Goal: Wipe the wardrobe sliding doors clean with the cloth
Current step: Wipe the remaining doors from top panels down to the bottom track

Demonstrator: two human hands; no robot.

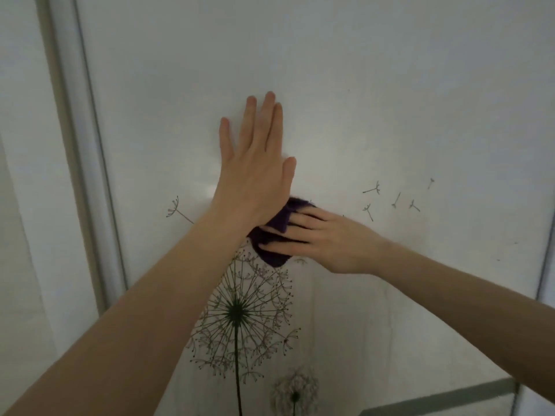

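left hand [255, 181]: fingers [262, 121] flat on door [375, 85] | right hand [327, 241]: straight fingers press cloth [271, 258]

Dim soft light on a pale panel [21, 181] left of a beige vertical frame strip [76, 175]

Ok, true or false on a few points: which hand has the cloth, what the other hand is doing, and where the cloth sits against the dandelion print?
1. The right hand presses the dark purple cloth against the white sliding door panel. True.
2. The left hand grips the door's edge. False: it lies flat on the panel, fingers straight.
3. The cloth sits at the top of the big printed dandelion. True.
4. The loose printed seeds all lie left of the hands. False: most are to the right.
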